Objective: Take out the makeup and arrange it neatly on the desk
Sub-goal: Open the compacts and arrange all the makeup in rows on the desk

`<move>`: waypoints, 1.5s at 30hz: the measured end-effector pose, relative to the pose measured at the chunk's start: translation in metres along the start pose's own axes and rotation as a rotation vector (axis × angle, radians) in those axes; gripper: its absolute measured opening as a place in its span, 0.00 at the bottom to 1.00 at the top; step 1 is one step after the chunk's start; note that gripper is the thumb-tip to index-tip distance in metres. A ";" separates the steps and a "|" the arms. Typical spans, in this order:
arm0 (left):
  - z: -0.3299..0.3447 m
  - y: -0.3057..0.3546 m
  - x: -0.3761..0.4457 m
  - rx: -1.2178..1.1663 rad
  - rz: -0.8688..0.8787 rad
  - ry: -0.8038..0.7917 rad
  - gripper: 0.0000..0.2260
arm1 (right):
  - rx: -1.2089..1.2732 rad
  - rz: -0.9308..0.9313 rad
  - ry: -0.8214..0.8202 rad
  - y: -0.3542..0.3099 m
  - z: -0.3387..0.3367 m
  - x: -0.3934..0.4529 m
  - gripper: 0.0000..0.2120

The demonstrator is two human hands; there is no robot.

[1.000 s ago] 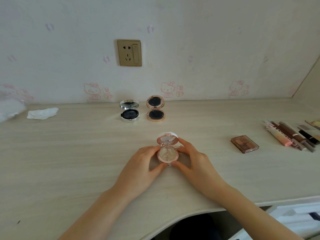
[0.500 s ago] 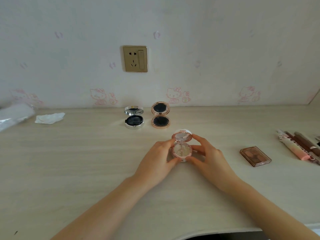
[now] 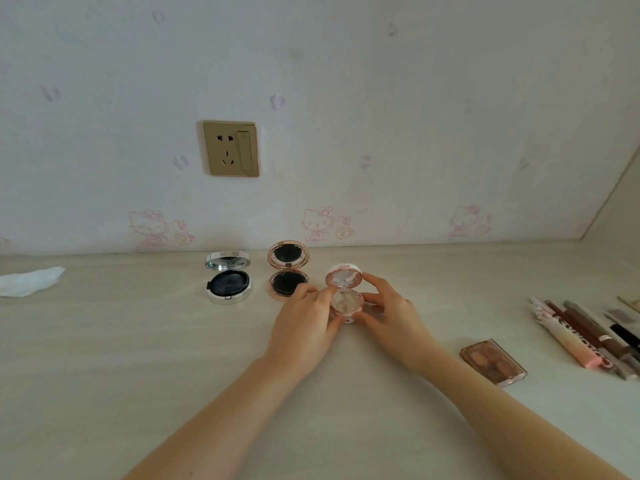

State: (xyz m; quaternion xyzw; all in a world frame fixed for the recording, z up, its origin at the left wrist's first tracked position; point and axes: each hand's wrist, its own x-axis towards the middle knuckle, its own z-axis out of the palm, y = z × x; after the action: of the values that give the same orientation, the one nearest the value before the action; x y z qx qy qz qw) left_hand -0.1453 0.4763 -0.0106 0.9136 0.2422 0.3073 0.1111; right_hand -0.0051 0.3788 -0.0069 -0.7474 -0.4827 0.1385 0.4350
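Open compact [image 3: 346,299] held near desk [image 3: 104,358] back edge by left hand [image 3: 304,327] and right hand [image 3: 391,317], fingers pinching base sides; judged light, rigid, hinge and mirror fragile, best gripped by base.

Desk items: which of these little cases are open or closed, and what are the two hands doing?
Silver compact: open, lid upright, resting on the desk.
Rose-gold compact: open, lid upright, beside the silver one.
Pale pink compact: open, held from both sides.
Left hand: fingers curled on the pale pink compact.
Right hand: fingers curled on it too.
Eyeshadow palette: closed, lying flat.
Makeup tubes: lying side by side.
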 end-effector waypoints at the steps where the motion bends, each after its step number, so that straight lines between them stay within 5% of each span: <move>1: 0.002 -0.002 0.002 0.027 0.008 0.004 0.18 | -0.004 -0.008 -0.001 0.001 0.000 0.003 0.27; 12: 0.019 -0.014 0.028 0.109 -0.007 0.015 0.18 | -0.136 -0.070 -0.023 0.007 0.002 0.033 0.33; 31: 0.013 -0.017 0.029 0.104 -0.033 -0.006 0.21 | -0.248 -0.014 -0.031 0.008 -0.005 0.026 0.30; 37: -0.005 0.011 0.019 -0.049 -0.018 0.061 0.17 | -0.403 -0.052 0.002 0.012 -0.039 -0.015 0.25; 45: 0.014 0.072 0.010 -0.176 0.014 -0.109 0.18 | -0.531 0.046 0.057 0.022 -0.101 -0.078 0.23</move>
State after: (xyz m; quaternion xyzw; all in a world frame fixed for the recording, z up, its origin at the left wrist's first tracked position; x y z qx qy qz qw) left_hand -0.1034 0.4189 0.0088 0.9173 0.2016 0.2779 0.2018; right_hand 0.0326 0.2581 0.0183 -0.8498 -0.4724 -0.0041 0.2340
